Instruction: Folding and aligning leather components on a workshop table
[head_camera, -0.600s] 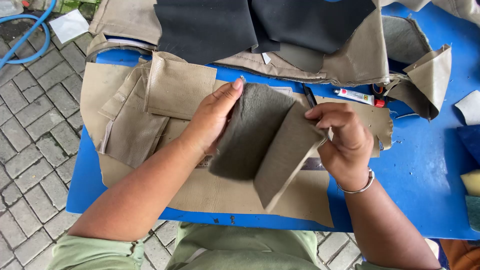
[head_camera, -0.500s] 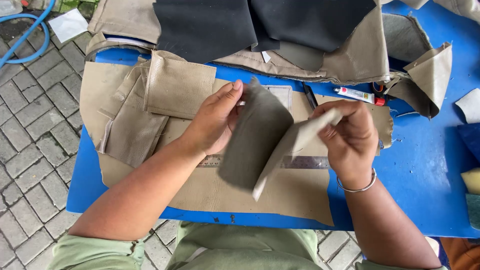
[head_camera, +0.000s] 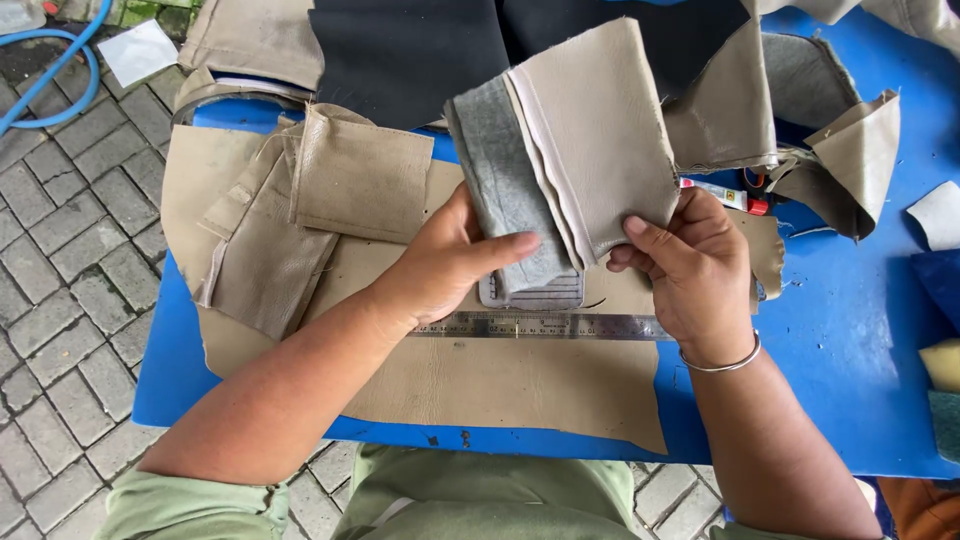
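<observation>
Table edge: the blue table (head_camera: 850, 330) ends at its near edge just in front of your lap, and its left edge drops to the paved ground
Open room: bare blue surface lies to the right of your right forearm; the middle is covered by the large tan sheet (head_camera: 480, 385), and the far side is heaped with tan and black material
Ruler: the steel ruler (head_camera: 540, 325) lies flat across the tan sheet, left to right, just nearer to you than both hands
Folded piece: you hold the folded tan leather piece (head_camera: 590, 130) raised above the tan sheet, its grey fuzzy underside showing on the left and its smooth tan face on the right, the upper edge reaching over the black material (head_camera: 400, 50)
Left hand: your left hand (head_camera: 450, 265) is clamped on the grey side, thumb across the lower edge, palm beneath
Right hand: your right hand (head_camera: 690, 265) pinches the tan flap's lower right corner, thumb on top, a metal bangle on the wrist
Hands together: both close on the same piece, just beside each other
Glue tube: the small tube (head_camera: 735, 197) lies just beyond your right hand, partly hidden
Change: half a second ago the piece was lower, opened like a book with the grey side facing you; now it is lifted farther away and turned, and the ruler is uncovered
</observation>
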